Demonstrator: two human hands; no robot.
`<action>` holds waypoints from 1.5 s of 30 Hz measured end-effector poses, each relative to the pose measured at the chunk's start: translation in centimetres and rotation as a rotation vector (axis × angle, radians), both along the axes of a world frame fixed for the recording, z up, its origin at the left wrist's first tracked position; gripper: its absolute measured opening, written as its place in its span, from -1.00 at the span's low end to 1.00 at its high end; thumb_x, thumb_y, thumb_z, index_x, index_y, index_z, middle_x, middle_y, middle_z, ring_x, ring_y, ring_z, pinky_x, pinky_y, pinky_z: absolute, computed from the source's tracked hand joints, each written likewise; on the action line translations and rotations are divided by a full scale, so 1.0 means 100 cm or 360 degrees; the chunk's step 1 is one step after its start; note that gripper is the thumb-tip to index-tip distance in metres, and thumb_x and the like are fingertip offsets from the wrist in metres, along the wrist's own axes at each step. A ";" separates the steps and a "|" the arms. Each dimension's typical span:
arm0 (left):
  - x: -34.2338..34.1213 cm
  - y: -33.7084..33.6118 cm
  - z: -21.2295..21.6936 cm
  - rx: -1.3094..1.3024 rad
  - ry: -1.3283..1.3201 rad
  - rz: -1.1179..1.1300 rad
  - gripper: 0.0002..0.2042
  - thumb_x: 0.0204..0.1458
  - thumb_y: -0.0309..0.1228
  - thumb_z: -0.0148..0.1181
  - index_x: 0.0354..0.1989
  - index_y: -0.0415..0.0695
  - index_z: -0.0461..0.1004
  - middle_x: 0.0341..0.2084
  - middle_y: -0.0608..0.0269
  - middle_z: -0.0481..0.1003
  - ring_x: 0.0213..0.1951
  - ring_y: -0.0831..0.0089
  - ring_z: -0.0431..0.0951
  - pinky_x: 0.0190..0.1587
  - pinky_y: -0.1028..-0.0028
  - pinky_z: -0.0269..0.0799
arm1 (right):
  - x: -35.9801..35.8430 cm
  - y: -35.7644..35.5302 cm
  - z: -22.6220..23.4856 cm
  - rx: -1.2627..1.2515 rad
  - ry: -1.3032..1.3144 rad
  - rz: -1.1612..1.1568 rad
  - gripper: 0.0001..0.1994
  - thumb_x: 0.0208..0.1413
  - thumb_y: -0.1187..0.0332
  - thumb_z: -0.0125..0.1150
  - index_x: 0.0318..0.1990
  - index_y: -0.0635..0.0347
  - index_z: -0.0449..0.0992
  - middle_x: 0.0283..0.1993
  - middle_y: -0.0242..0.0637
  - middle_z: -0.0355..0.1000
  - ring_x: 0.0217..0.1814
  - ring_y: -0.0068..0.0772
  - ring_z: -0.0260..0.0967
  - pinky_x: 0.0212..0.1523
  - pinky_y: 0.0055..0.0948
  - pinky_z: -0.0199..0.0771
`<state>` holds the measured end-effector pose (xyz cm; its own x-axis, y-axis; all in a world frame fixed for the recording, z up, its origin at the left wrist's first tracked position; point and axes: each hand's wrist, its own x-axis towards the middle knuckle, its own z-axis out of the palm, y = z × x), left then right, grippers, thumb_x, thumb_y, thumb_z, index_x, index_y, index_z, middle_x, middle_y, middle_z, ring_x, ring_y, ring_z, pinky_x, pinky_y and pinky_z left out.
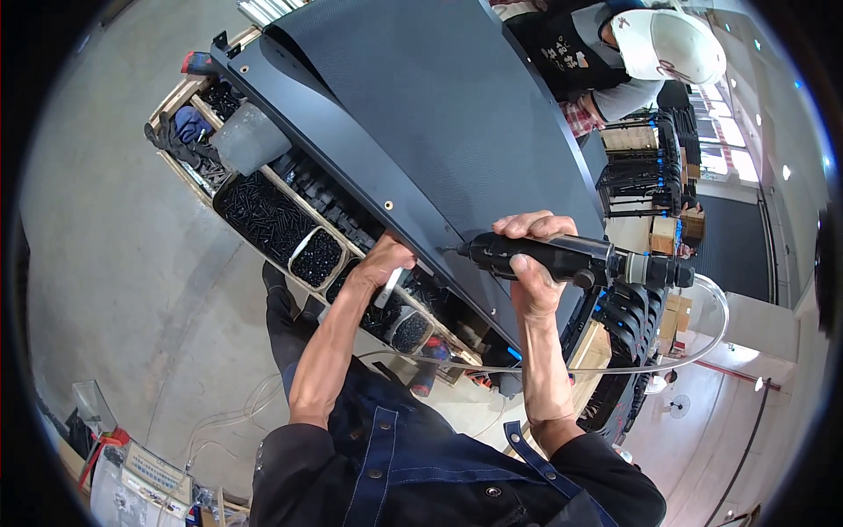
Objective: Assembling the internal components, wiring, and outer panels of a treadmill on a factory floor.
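Here, a black pneumatic screwdriver had its bit near the side rail, pointing left, its long axis nearly level and its body right of the rail. Along the rail's near side, a pale-rimmed tub contained small black parts, beside loose black screws. The right hand had its fingers wrapped around the screwdriver; the left hand's curled at the rail's edge, their grip hidden.

Bare left hand: fingertips hidden near long dark-grey rail. Black cylindrical power tool: tip contact was unclear.
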<state>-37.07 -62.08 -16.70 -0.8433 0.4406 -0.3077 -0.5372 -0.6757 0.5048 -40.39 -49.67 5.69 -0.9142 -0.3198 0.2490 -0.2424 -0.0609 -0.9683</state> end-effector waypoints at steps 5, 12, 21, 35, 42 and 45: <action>0.003 0.004 0.004 -0.0072 0.0095 0.0209 -0.83 -0.07 -0.54 0.15 -0.25 -0.14 0.51 -0.54 0.50 0.35 -0.54 0.69 0.28 -0.53 0.60 0.16 | 0.001 0.004 -0.004 -0.0063 0.0056 0.0090 -0.60 0.01 0.50 0.48 -0.06 0.17 0.36 -0.14 -0.12 0.48 0.01 -0.14 0.49 0.20 0.04 0.48; 0.000 0.005 0.002 -0.0030 0.0157 0.0171 -0.80 -0.08 -0.58 0.13 -0.24 -0.14 0.52 -0.50 0.51 0.36 -0.51 0.71 0.27 -0.51 0.62 0.14 | -0.001 0.005 -0.003 -0.0061 0.0091 0.0174 -0.57 0.01 0.49 0.49 -0.04 0.17 0.35 -0.09 -0.11 0.47 0.04 -0.13 0.48 0.20 0.04 0.49; 0.008 0.014 0.004 -0.0001 0.0164 0.0259 -0.97 0.14 -0.45 0.18 -0.27 -0.08 0.50 -0.48 0.50 0.37 -0.55 0.74 0.27 -0.57 0.63 0.09 | -0.001 0.007 -0.004 0.0026 0.0021 0.0128 -0.47 -0.06 0.44 0.53 0.03 0.14 0.34 -0.03 -0.12 0.42 0.04 -0.14 0.46 0.19 0.02 0.49; 0.078 0.038 -0.037 -0.1441 0.0346 0.0505 -0.76 0.27 -0.37 0.10 0.04 -0.20 0.42 -0.25 -0.10 0.59 -0.22 -0.10 0.63 -0.20 0.09 0.52 | 0.006 -0.023 0.003 -0.0013 -0.0026 -0.0395 -0.37 -0.08 0.34 0.54 0.18 0.17 0.39 0.27 -0.04 0.33 0.12 -0.13 0.52 0.24 -0.09 0.47; 0.080 -0.093 -0.043 -0.2472 0.0254 0.0387 -0.78 0.19 -0.47 0.12 -0.01 -0.17 0.49 -0.12 -0.20 0.45 -0.15 -0.27 0.53 -0.16 -0.10 0.45 | 0.016 -0.019 0.009 0.0012 0.0027 -0.0821 -0.51 -0.05 0.62 0.39 0.08 0.23 0.40 0.10 -0.17 0.31 -0.08 -0.33 0.52 -0.03 -0.30 0.64; 0.072 -0.153 -0.073 -0.2765 0.0181 0.0294 -0.74 0.16 -0.53 0.10 0.02 -0.14 0.49 -0.15 -0.16 0.41 -0.14 -0.25 0.50 -0.12 -0.11 0.45 | 0.024 -0.068 0.010 0.0263 -0.0019 -0.1299 -0.55 -0.03 0.61 0.40 0.06 0.23 0.44 -0.11 -0.30 0.41 -0.17 -0.47 0.53 -0.07 -0.42 0.59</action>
